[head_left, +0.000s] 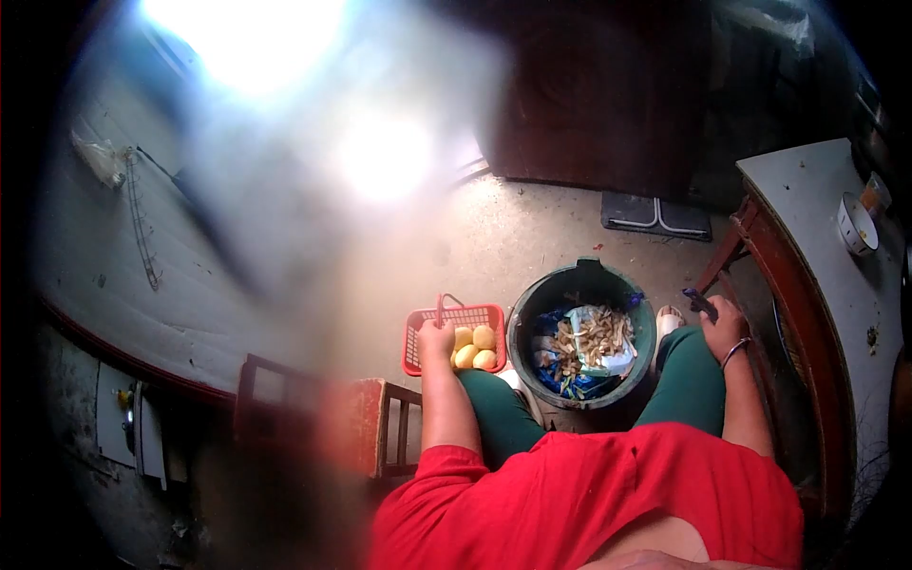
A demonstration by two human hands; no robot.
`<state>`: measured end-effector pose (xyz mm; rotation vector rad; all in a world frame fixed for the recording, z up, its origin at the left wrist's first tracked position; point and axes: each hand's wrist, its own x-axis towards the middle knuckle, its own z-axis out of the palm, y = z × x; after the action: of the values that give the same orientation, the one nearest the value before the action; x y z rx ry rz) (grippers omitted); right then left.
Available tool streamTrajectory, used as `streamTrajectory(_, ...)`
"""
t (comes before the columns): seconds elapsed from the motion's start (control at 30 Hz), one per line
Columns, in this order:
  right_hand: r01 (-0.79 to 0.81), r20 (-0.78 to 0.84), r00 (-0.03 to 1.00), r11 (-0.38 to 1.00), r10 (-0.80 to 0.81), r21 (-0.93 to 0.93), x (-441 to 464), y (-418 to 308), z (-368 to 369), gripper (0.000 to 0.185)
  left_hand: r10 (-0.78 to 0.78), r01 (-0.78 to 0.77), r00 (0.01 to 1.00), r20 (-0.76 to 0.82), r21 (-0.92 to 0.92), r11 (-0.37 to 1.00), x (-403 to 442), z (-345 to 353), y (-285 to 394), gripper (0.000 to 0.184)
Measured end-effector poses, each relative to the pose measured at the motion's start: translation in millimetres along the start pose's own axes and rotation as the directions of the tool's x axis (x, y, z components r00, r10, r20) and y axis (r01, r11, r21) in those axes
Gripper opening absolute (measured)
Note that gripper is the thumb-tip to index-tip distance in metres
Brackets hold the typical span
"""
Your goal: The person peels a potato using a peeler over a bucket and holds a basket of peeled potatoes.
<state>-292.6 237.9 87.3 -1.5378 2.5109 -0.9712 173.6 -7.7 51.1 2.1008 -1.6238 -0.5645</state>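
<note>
My left hand [436,340] is closed round the handle of a red plastic basket [411,353], left of my knee. Several peeled, pale yellow potatoes [484,338] lie inside it. On my other side, my right hand [726,325] rests by my right knee, its fingers closed on a small dark tool [701,304] whose exact kind I cannot make out. Between my legs stands a round dark green bin [587,275]. It holds brown and pale peelings [596,340] lying over plastic bags and wrappers.
A table with a pale top [807,190] stands to my right, bearing a white bowl [857,225]. A wooden chair [385,427] is at my left. A dark flat object with a metal bar [655,217] lies on the floor ahead. Bright glare blurs the upper left.
</note>
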Motion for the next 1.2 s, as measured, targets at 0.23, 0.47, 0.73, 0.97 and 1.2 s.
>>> streamTrajectory(0.23,-0.036,0.038,0.999,0.999,0.036,-0.011,1,-4,0,0.021,0.003,-0.004,1.0,0.02,0.02,1.0,0,1,5,0.037)
streamTrajectory(0.47,-0.018,0.132,0.991,0.994,0.033,-0.111,10,-3,5,0.021,0.01,-0.01,1.0,0.004,0.02,1.0,8,8,4,0.035)
streamTrajectory(0.73,0.093,0.355,0.935,0.954,0.014,-0.284,27,0,23,0.025,0.008,-0.008,1.0,0.0,0.032,0.999,10,6,3,0.037)
streamTrajectory(0.97,0.211,0.544,0.838,0.889,0.05,-0.406,39,-14,42,0.026,0.002,-0.002,1.0,0.012,0.041,0.999,9,2,5,0.04)
streamTrajectory(1.2,0.251,0.631,0.774,0.892,0.048,-0.375,42,-14,47,0.028,0.001,-0.002,1.0,0.017,0.06,0.998,10,1,5,0.041)
